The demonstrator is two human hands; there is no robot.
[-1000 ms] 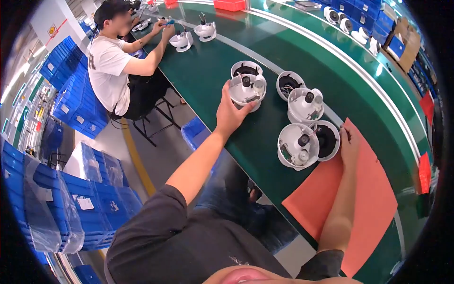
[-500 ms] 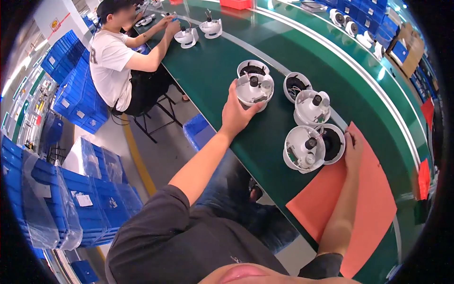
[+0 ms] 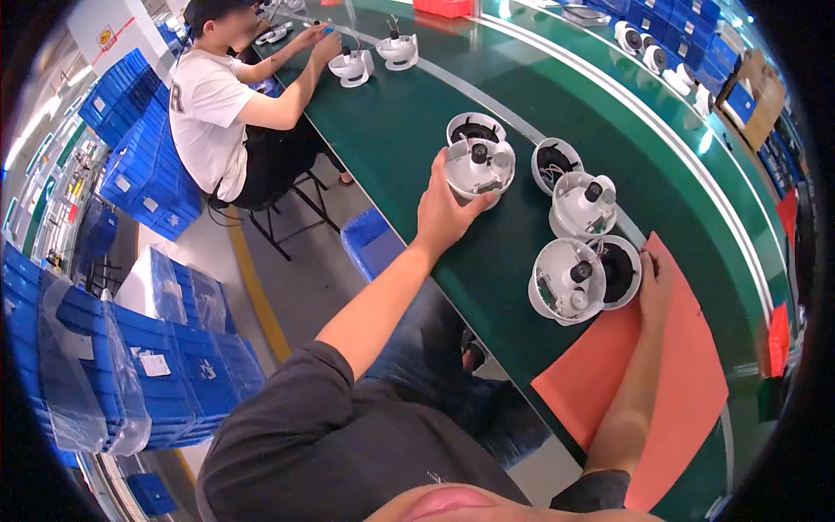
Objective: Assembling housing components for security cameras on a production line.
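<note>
My left hand is wrapped around the near left side of a white dome camera housing, with a dark lens barrel and a clear round part inside. Behind it sits a white ring-shaped shell with a black inside. My right hand has its fingers curled at the right rim of another black-lined white shell. Touching that shell on its left is a second open camera housing with a lens and a circuit board. A third housing stands just beyond, beside a shell with loose wires.
An orange-red mat lies under my right forearm on the green worktable. A co-worker sits at the far left, with two white camera units nearby. Blue crates stand at left; white cameras line the far right.
The view has shifted slightly, so the table items appear a little farther right and lower. Both hands keep their places at the same housing and shell.
</note>
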